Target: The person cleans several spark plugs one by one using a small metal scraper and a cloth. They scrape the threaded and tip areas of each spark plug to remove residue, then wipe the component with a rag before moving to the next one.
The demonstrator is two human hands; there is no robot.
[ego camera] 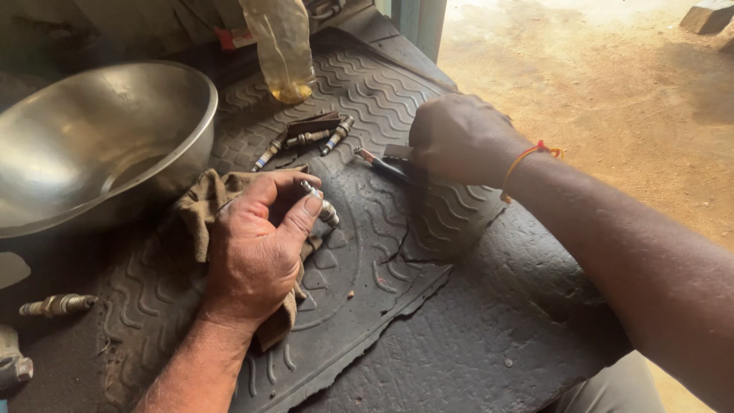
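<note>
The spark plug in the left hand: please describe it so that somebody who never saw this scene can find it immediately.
Start at the big steel bowl on the left and move right to the brown rag on the black rubber mat. The left hand rests there, pinching one spark plug between thumb and fingers. Three similar plugs lie farther up the mat and another by the left edge; only this one is held.

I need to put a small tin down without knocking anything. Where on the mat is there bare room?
The near-right rubber mat is bare, bordered by the torn edge and the right forearm. It is crowded further up: left hand with spark plug and rag, loose plugs, right hand and steel bowl.
</note>
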